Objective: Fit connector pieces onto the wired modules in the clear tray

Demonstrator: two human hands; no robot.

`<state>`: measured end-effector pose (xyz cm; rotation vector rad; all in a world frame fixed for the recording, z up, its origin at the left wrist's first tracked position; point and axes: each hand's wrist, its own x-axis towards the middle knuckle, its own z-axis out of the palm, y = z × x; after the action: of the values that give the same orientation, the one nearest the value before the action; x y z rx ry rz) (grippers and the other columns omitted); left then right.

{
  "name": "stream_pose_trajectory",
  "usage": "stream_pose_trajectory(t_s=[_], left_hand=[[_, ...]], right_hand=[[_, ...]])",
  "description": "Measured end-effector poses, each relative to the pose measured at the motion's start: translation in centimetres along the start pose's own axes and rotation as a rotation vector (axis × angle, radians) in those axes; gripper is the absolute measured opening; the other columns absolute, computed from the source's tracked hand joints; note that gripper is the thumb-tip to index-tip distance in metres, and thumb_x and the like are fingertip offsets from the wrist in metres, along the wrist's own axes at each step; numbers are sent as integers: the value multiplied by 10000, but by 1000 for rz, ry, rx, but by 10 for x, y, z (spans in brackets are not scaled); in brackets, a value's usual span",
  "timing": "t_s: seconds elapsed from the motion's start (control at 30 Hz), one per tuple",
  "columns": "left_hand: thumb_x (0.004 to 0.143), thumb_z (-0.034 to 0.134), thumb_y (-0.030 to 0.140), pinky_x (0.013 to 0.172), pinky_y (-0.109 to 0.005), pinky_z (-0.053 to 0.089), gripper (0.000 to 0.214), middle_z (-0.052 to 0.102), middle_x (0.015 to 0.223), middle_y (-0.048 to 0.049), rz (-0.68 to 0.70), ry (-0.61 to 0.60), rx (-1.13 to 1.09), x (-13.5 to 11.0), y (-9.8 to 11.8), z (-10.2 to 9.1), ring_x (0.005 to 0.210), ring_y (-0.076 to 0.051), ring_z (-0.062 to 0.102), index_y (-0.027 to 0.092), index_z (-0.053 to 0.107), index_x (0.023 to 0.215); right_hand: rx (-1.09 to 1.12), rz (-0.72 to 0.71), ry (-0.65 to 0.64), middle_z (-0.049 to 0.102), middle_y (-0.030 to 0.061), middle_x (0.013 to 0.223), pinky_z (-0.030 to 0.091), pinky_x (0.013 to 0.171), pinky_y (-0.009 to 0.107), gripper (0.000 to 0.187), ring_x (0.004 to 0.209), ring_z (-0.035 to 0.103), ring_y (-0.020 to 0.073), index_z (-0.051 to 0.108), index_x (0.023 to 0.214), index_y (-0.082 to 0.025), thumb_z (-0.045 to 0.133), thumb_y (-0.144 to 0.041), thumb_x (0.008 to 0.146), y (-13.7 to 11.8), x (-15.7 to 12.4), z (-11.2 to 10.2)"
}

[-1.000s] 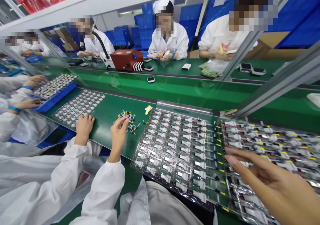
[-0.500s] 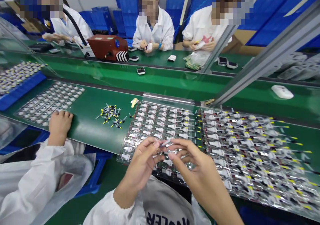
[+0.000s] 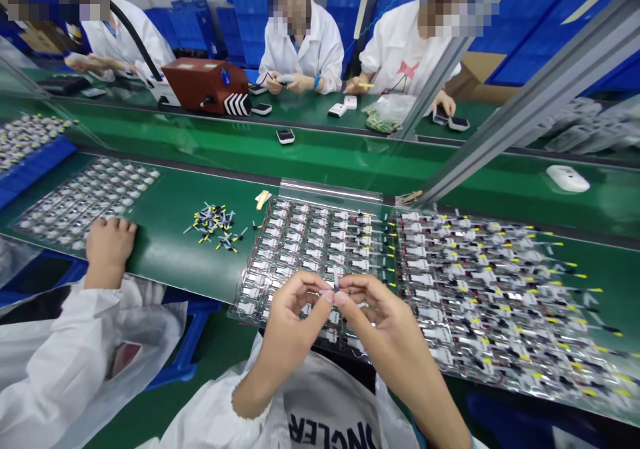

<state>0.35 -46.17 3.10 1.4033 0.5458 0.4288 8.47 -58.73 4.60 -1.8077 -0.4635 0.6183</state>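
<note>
We can read only one piece of text here: dark capital letters [image 3: 333, 434], roughly "NGLER", printed on the white garment [image 3: 320, 396] at the bottom centre of the frame, just below the left hand [image 3: 293, 326] and right hand [image 3: 390, 326]. Any letters before them are cut off or hidden, so we can't give the full word. The round blue label [image 3: 226, 79] on the red-brown box [image 3: 197, 86], upper left of centre, is too small for us to read.
</note>
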Motion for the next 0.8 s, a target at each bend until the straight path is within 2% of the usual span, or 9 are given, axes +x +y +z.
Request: stream_pose_trajectory(t_s=[0.13, 0.23, 0.33, 0.47, 0.57, 0.63, 0.73, 0.8], left_hand=[[881, 689, 354, 665, -230, 529, 164, 694, 806, -17, 43, -38, 101, -4, -4, 6, 718, -138, 653, 192, 670, 860], [899, 667, 310, 696, -222, 530, 120, 700, 806, -3, 107, 9, 217, -5, -7, 6, 739, -131, 665, 201, 679, 852], [903, 665, 259, 694, -211, 514, 81, 688, 783, 15, 228, 77, 366, -3, -7, 6, 731, -118, 653, 207, 681, 844], [912, 644, 186, 692, -215, 495, 59, 673, 784, 24, 391, 86, 508, -1, -7, 7, 734, -114, 635, 205, 668, 862], [924, 632, 161, 726, -228, 498, 70, 675, 827, 14, 440, 21, 554, 0, -8, 6, 797, -125, 648, 204, 658, 875], [938, 628, 173, 802, -251, 515, 63, 688, 929, -14, 462, -26, 575, 2, -7, 3, 904, -144, 667, 203, 662, 894], [953, 653, 235, 939, -304, 521, 77, 702, 1135, -52, 489, -164, 586, 7, -4, -5, 1086, -183, 665, 208, 677, 1021], [971, 644, 243, 935, -301, 529, 132, 728, 1123, -37, 483, -297, 582, 12, -2, -12, 1065, -172, 680, 215, 672, 1097]], right_hand=[[-38, -64, 27, 718, 71, 904, 547, 583, 266, 325, 728, 674, 183, 703, 1012, -216, 592, -516, 956, 0, 1, -2], [-118, -165, 105, 721, 85, 1009, 570, 612, 264, 260, 776, 695, 179, 679, 1116, -215, 585, -411, 973, 0, -4, -6], [-238, -328, 118, 706, 73, 1070, 579, 671, 260, 234, 805, 695, 161, 639, 1200, -231, 560, -279, 986, -1, -11, -9], [-384, -505, 85, 697, 58, 1060, 556, 740, 261, 162, 941, 681, 176, 642, 1091, -236, 548, -168, 978, 1, -13, -9], [-446, -512, 109, 691, 30, 925, 529, 716, 269, 101, 838, 669, 168, 609, 951, -228, 547, -156, 984, 6, -9, -10], [-462, -488, 98, 688, 16, 879, 521, 705, 270, 108, 794, 664, 164, 595, 910, -230, 553, -168, 988, 8, -6, -13], [-432, -427, 77, 705, 4, 875, 531, 692, 255, 69, 769, 682, 156, 607, 938, -237, 575, -210, 993, 10, -5, -19], [-384, -371, 75, 723, -3, 885, 543, 672, 240, 23, 763, 702, 150, 608, 1003, -247, 590, -260, 1000, 10, -6, -22]])
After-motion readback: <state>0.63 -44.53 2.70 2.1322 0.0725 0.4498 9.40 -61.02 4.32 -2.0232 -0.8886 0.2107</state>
